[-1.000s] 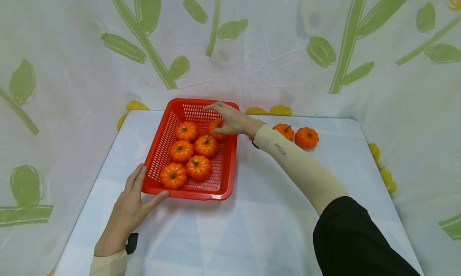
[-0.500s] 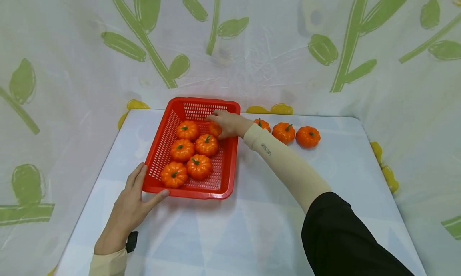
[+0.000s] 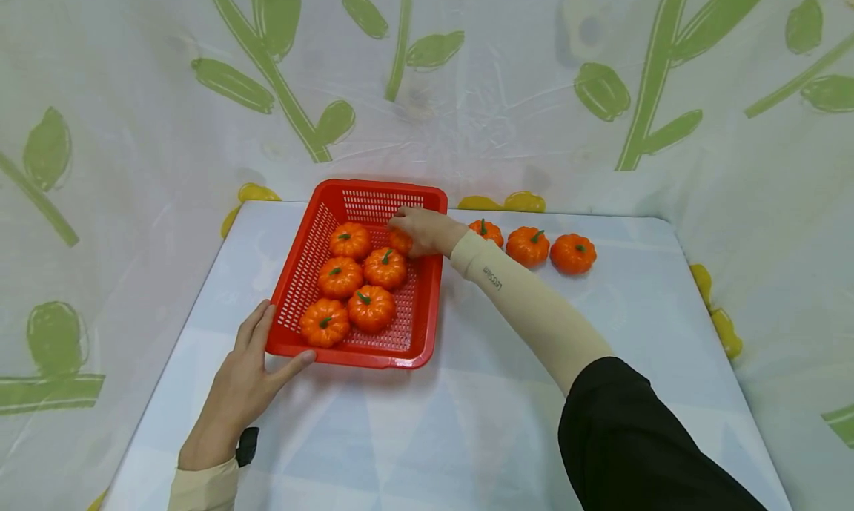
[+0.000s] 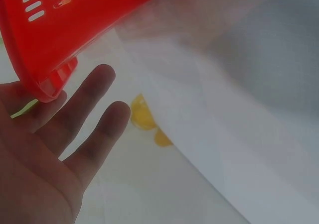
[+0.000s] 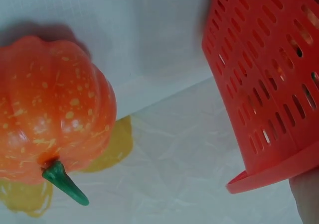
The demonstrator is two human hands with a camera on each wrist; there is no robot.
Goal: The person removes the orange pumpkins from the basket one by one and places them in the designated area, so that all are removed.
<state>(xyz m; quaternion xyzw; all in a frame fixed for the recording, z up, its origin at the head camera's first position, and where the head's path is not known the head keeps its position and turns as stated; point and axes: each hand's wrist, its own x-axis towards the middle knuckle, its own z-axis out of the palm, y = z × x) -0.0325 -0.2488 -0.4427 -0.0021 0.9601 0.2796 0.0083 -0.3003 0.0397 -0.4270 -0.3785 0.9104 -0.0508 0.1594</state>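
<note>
A red plastic basket [image 3: 380, 360] with slotted walls holds several small orange pumpkins [image 3: 371, 308] with green stems. Toward its far right corner my right hand [image 3: 430, 231] reaches over the rim, fingers curled round one pumpkin [image 3: 400, 240] that it partly hides. My left hand [image 3: 236, 392] is at the near left corner, fingers extended along the outer side and thumb spread by the front rim. In the left wrist view, the straight fingers [image 4: 82, 112] spread beside the red rim. Only a sliver of my right hand shows past the rim in the right wrist view.
Right of the basket, three more pumpkins stand in a row along the back of the table: a near one [image 3: 485, 231] partly behind the right forearm, a middle one [image 3: 528, 246] and a far one [image 3: 573, 254]. A leaf-patterned curtain [image 3: 494, 125] hangs behind the table [image 3: 507, 407].
My right hand has drawn back slightly and lowered, its spread fingers closing round the pumpkin in the basket. The leftmost pumpkin of the row has come into view. My left hand has stayed in place.
</note>
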